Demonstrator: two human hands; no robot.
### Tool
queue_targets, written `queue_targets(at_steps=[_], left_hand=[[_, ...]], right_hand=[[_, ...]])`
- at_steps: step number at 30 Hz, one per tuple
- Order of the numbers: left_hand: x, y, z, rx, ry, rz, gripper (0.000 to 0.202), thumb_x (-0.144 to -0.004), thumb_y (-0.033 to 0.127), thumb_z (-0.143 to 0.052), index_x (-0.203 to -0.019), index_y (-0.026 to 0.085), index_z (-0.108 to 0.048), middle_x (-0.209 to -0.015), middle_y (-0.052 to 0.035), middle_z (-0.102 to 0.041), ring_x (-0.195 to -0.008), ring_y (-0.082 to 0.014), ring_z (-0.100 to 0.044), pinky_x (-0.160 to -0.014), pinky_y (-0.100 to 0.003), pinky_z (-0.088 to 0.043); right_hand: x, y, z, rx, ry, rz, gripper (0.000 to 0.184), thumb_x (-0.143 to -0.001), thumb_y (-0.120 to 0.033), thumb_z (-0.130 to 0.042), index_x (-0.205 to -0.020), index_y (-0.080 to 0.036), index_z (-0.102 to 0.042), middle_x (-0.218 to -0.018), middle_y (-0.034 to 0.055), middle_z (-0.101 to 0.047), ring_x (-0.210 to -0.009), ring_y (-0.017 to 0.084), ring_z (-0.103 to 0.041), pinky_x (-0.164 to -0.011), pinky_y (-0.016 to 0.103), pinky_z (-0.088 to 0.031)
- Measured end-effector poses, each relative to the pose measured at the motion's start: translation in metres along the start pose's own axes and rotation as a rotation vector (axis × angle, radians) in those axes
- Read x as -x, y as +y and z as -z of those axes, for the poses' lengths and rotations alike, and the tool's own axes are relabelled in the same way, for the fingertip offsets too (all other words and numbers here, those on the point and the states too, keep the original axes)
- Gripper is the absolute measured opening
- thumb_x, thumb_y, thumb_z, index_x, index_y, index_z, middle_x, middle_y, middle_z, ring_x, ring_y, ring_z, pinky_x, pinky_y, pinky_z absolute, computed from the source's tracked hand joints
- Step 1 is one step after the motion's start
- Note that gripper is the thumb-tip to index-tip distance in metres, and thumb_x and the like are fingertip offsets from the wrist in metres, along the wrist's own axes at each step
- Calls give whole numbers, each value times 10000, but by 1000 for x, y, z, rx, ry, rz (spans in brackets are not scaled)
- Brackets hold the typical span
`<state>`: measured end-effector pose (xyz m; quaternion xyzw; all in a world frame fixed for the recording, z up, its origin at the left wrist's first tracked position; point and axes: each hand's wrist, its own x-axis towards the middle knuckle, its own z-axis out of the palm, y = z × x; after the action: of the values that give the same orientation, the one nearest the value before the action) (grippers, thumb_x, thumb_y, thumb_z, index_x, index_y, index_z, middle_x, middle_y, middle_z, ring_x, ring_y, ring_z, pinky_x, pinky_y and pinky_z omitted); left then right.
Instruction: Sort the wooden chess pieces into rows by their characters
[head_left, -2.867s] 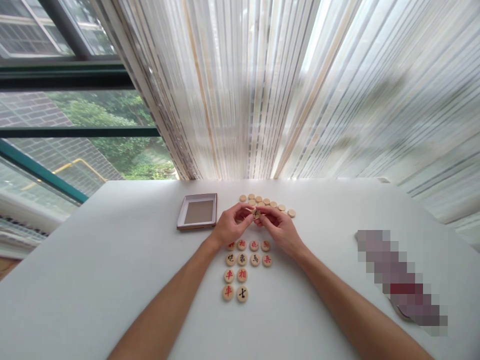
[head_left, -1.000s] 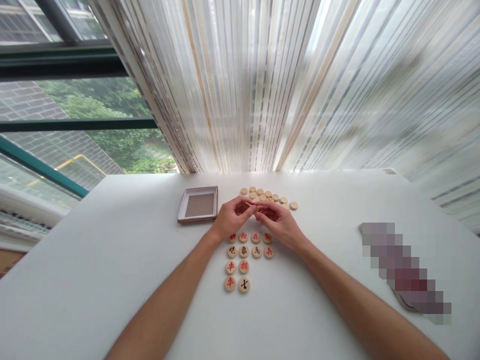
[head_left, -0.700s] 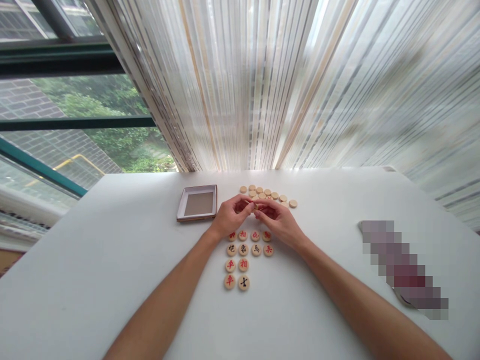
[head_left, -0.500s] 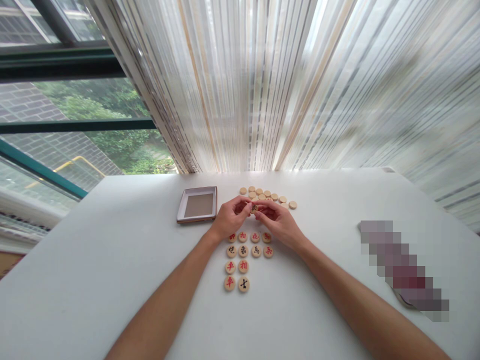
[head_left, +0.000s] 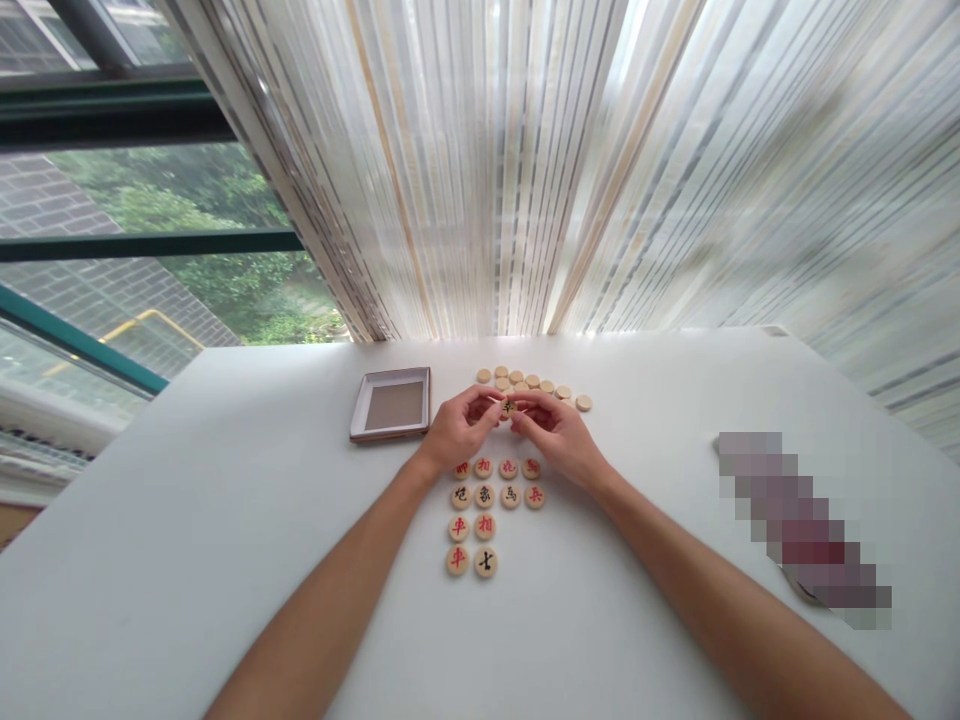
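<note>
Between the fingertips of both hands is a round wooden Chinese chess piece [head_left: 508, 407] with a black character, its marked face turned toward me. My left hand [head_left: 465, 425] pinches its left side, and my right hand [head_left: 551, 430] grips it from the right. Below the hands lie face-up chess pieces in short rows, such as a red-marked piece [head_left: 485, 526] and a black-marked piece [head_left: 486, 562]. Just beyond my fingers, several blank-side-up pieces [head_left: 547, 387] are grouped, some partly hidden by my hands.
A shallow open box lid or tray [head_left: 358, 412] sits left of the hands on the white table [head_left: 225, 500]. At the right lies a pixelated object [head_left: 806, 530] I cannot make out. A striped curtain [head_left: 487, 170] and a window border the table's far side.
The held piece has been turned between the fingers, so its black character now shows more plainly. Both hands stay in nearly the same place; the whole view has shifted slightly.
</note>
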<state>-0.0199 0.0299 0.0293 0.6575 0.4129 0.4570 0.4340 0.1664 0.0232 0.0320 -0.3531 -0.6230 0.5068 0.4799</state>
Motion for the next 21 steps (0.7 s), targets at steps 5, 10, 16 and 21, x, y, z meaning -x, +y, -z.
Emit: queue_targets(at_steps=[5, 10, 16, 21], left_hand=[[1, -1, 0, -24, -25, -24, 312, -865, 339, -684, -1123, 173, -627, -921, -63, -719, -868, -179, -698, -801, -282, -563], [1, 0, 0, -43, -31, -24, 339, -848, 342, -707, -1133, 180, -621, -932, -64, -719, -873, -183, -699, -817, -300, -564], [1, 2, -1, -33, -31, -29, 335, -828, 343, -725, -1105, 183, -625, -922, -57, -720, -872, -183, -705, -815, -301, -567], [1, 1, -1, -17, -29, -36, 322, -816, 309, -735, -1089, 179, -625, -920, -51, -725, -852, -169, -700, -811, -292, -574]], right_hand=[[0, 2, 2, 14, 6, 1, 275, -885, -350, -678, -1137, -239, -682, -960, 43, -721, -842, 185, -699, -801, 334, -584], [0, 1, 3, 32, 13, -8, 274, -890, -358, -672, -1135, -236, -682, -977, 48, -724, -873, 197, -700, -814, 347, -581], [0, 1, 3, 30, 19, -29, 290, -877, -402, -682, -1113, -234, -683, -977, 54, -734, -844, 203, -708, -811, 372, -595], [0, 2, 2, 23, 28, -33, 275, -862, -392, -705, -1082, -227, -686, -961, 57, -731, -874, 214, -711, -829, 379, -590]])
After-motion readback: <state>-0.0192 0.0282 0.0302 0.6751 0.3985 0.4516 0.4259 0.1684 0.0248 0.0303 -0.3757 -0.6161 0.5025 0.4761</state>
